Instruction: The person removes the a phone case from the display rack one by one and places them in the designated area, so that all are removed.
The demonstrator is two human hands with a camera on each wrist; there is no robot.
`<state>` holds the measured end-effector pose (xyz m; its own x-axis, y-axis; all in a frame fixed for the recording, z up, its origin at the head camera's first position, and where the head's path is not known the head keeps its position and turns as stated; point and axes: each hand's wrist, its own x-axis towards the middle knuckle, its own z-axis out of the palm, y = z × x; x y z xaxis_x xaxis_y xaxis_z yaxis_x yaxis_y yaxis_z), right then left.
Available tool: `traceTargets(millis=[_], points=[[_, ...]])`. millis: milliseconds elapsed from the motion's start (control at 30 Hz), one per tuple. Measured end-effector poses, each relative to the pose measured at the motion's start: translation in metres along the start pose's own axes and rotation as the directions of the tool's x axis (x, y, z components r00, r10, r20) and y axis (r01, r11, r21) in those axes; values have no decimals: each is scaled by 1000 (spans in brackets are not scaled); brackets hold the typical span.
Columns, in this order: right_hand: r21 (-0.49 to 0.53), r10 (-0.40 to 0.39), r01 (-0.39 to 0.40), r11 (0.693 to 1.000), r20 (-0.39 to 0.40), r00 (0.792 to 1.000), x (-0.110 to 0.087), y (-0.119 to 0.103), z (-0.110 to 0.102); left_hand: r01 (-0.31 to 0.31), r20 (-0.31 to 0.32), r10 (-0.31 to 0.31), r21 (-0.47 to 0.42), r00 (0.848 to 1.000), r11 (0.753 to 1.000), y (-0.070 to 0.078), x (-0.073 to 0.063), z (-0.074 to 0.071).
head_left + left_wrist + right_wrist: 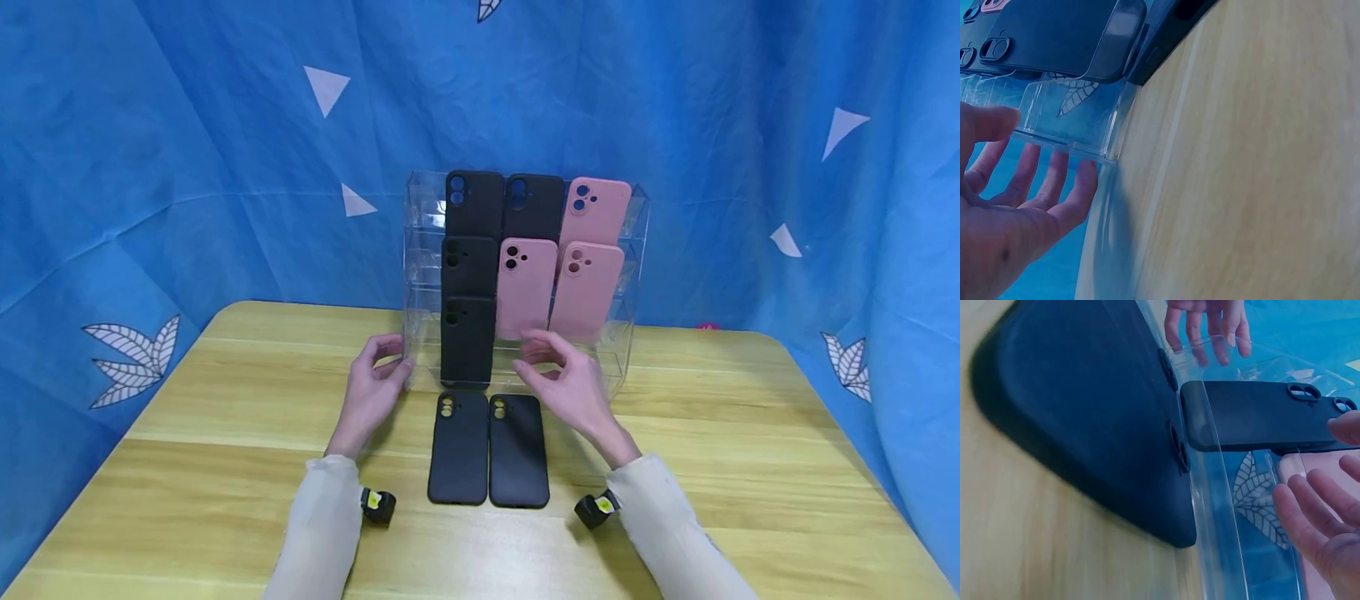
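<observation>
A clear tiered rack [427, 275] stands on the table, holding several black and pink phone cases. In the head view, my left hand [375, 383] is at the rack's lower left side. The left wrist view shows its fingers [1075, 194] extended along the clear side, with nothing gripped. My right hand [566, 379] hovers before the lower tier, just below a pink phone case [527, 287], its fingers loosely bent and holding nothing. A black phone case [467, 343] occupies the lowest tier at left. Two more, a left black case [459, 450] and a right black case [519, 454], lie flat before the rack.
Behind the wooden table [225, 467] hangs a blue curtain [247, 167] with white leaf and triangle patterns. Upper tiers carry black cases at left and centre, and a pink case [596, 208] at top right. Each wrist wears a small black camera [378, 507].
</observation>
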<state>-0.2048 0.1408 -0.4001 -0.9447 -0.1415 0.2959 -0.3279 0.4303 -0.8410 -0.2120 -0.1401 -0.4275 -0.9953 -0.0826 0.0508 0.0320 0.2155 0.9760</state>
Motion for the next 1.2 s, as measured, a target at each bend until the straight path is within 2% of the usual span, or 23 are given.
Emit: traceTargets(millis=[333, 833, 1200], points=[[74, -9, 13, 997, -43, 999, 12, 1, 13, -11, 6, 11, 4, 1000, 1000, -3, -1, 0], [128, -111, 117, 985, -54, 992, 33, -2, 20, -20, 4, 21, -9, 1000, 1000, -3, 1, -1], [77, -121, 123, 989, -33, 992, 40, -7, 23, -13, 5, 13, -17, 1000, 1000, -3, 3, -1]])
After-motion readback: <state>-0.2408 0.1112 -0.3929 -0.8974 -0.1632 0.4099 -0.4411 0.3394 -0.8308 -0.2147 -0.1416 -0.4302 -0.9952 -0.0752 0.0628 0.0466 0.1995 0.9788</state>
